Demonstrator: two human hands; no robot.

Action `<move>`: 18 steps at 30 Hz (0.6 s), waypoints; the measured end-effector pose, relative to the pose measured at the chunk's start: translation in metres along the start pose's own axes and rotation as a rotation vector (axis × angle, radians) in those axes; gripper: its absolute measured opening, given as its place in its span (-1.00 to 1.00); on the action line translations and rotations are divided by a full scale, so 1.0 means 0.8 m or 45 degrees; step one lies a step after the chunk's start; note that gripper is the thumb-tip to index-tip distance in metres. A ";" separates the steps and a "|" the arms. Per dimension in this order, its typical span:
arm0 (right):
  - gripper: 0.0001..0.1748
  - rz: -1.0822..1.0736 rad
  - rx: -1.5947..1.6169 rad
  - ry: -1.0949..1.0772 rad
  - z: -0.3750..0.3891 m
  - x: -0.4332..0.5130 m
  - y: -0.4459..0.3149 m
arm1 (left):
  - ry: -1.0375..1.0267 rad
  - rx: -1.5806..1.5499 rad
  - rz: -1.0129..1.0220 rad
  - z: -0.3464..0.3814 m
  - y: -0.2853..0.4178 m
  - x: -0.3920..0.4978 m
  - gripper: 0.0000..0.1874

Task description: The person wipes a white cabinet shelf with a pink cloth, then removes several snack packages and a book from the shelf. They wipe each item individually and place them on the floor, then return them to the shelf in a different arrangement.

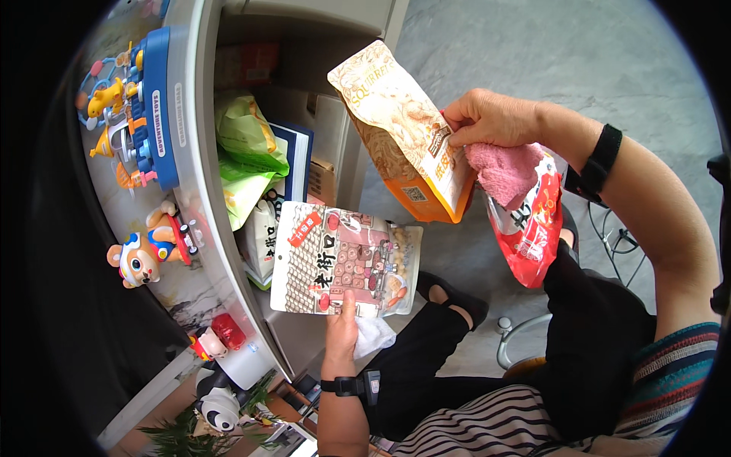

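Observation:
My left hand [341, 331] grips the lower edge of a printed snack pouch [342, 263] with a clear side, held in front of the open cabinet compartment. A white cloth [374, 337] hangs beside that hand. In my right hand [485, 123] are the edge of an upright white-and-orange snack bag [405, 137], a pink cloth [505, 171] and, below the cloth, a red plastic snack bag [528, 228]. How the fingers hold the red bag is partly hidden.
Inside the compartment lie a green bag [248, 148], a blue-edged book or box [300, 165] and a white packet [262, 234]. On the countertop stand a blue toy set [160, 108], a bear figure [140, 257] and a panda figure [220, 403]. A chair leg [505, 343] and cables [619, 243] are on the floor side.

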State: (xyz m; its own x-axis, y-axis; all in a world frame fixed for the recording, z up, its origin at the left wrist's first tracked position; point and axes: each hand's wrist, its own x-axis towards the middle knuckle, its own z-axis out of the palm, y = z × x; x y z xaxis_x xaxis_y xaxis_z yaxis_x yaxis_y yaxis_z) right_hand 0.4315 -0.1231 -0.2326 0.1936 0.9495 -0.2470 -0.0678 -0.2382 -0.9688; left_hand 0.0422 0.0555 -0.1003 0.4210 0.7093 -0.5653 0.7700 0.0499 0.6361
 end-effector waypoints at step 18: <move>-0.78 0.251 0.370 0.139 0.018 -0.037 0.009 | -0.091 0.008 -0.122 -0.001 0.029 0.003 -0.53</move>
State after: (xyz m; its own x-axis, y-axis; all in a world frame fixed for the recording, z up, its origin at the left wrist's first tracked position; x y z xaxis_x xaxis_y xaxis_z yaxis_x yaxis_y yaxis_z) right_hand 0.4116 -0.1500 -0.2320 0.2513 0.8599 -0.4442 -0.3867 -0.3315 -0.8605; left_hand 0.0608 0.0588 -0.0866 0.3782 0.6496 -0.6595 0.8112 0.1108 0.5742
